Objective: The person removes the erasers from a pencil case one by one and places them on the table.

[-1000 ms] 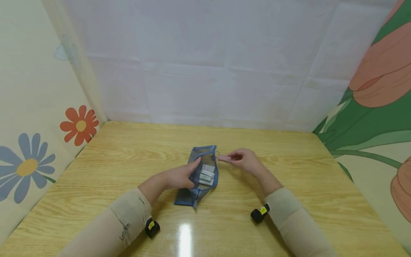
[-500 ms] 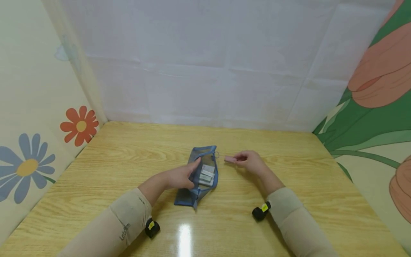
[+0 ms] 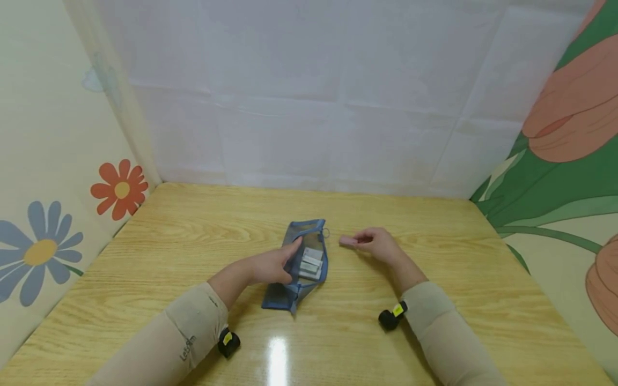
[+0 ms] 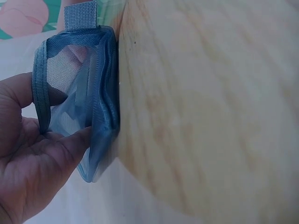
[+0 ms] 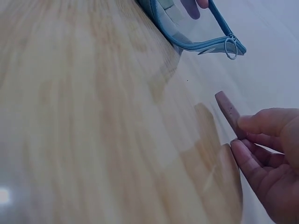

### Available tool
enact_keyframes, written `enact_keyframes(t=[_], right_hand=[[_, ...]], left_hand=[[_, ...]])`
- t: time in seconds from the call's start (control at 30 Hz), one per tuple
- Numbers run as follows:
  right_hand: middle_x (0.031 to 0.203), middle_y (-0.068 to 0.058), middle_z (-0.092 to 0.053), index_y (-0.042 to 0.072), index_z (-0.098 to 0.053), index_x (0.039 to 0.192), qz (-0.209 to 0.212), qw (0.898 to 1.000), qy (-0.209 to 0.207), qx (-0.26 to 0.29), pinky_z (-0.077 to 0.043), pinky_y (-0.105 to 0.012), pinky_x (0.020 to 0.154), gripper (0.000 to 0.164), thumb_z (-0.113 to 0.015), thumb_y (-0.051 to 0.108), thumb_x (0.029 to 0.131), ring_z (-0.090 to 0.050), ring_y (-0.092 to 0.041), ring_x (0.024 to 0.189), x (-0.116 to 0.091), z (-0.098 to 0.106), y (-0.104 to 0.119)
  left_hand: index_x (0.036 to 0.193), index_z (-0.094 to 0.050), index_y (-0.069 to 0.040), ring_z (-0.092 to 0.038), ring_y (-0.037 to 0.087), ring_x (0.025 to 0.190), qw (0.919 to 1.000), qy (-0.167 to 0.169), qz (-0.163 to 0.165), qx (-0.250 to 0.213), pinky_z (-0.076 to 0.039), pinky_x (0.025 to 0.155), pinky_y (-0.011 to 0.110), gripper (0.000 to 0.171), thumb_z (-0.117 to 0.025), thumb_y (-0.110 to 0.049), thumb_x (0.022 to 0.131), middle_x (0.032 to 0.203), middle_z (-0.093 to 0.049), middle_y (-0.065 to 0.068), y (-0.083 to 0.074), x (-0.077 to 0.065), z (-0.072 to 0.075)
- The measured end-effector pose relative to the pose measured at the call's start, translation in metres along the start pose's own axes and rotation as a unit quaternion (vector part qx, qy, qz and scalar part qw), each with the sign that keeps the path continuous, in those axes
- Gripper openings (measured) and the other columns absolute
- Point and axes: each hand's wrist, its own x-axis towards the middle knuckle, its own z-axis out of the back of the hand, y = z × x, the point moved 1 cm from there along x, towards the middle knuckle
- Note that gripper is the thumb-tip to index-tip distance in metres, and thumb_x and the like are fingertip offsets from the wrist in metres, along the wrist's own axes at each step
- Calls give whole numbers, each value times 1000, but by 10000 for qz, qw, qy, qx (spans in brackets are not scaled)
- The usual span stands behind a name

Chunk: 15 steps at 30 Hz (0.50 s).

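Observation:
A blue see-through mesh pouch (image 3: 277,298) lies on the table with its zipped mouth spread wide. Inside are several small white and greenish flat pieces (image 3: 311,262), too small to name. My left hand (image 3: 270,266) holds the pouch; in the left wrist view one finger hooks behind the zipper band (image 4: 41,88) while another digit presses the mesh. To the right of the pouch, my right hand (image 3: 380,246) pinches a small flat pink block (image 3: 347,241), close to the tabletop. In the right wrist view, the block (image 5: 227,108) points toward the pouch, apart from it.
The wood-grain table (image 3: 203,220) spreads around both hands. A white sheet (image 3: 309,107) hangs behind its far edge, and flower-printed panels stand left and right. A ring-shaped zipper pull (image 5: 231,48) hangs at one corner of the pouch.
My right hand has moved slightly right and down, carrying the pink block away from the pouch's ring. The left hand and pouch have stayed in place.

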Motion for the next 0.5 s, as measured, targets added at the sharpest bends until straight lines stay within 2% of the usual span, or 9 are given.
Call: enact_keyframes(t=[0.5], right_hand=[[98,-9,-65,5,-68,102,-189,9998,-75,-39,-44,-38,84,23,-66,16,82,-57,-23,91,0,-3,-1]], left_hand=[[148,4,-21,-6,22,137,10000,20,32,-92,-18,108,42,101,-62,1,74,153,-2,10,-1,0,0]])
